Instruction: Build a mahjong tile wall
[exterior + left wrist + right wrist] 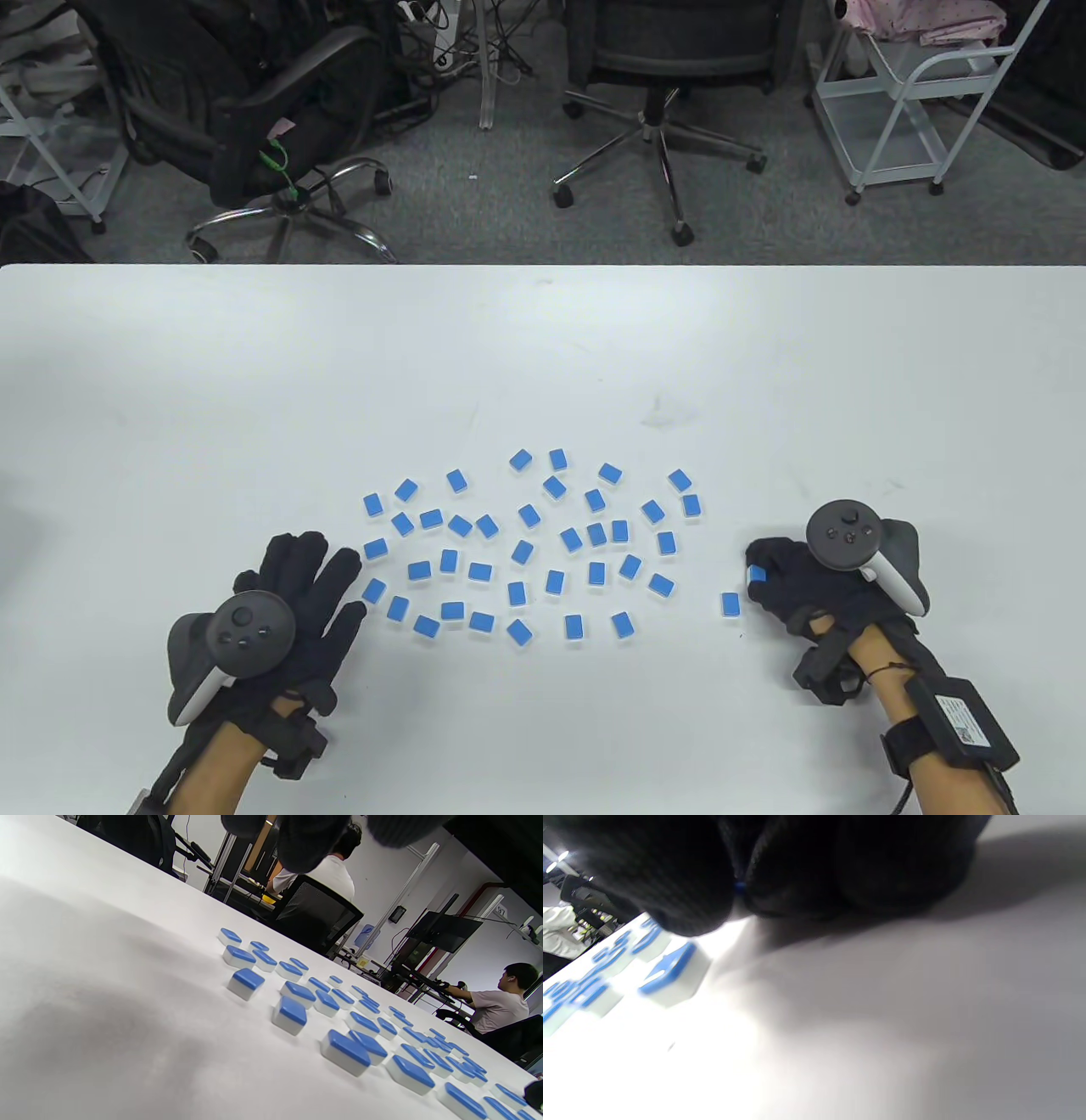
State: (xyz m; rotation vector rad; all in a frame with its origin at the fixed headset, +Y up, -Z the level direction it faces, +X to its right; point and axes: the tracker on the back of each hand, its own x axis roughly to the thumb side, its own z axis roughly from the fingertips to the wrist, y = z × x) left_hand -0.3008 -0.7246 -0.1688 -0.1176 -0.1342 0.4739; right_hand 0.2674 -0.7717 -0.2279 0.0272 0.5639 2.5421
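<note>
Several blue-backed mahjong tiles (522, 551) lie scattered face down in the middle of the white table (543, 356). My left hand (318, 594) lies flat at the left edge of the scatter, fingers spread and straight, its fingertips close to a tile (374, 589). My right hand (768, 577) is at the right of the scatter, fingers curled round one tile (756, 575) lifted on edge. A lone tile (730, 604) lies just left of that hand; the right wrist view shows it as a blurred tile (670, 974). In the left wrist view the tiles (289, 1014) spread away to the right.
Beyond the table's far edge stand office chairs (653, 76) and a white cart (916, 93). In the left wrist view people (500, 1001) sit at desks in the background. Bare table (543, 730) lies between my two forearms.
</note>
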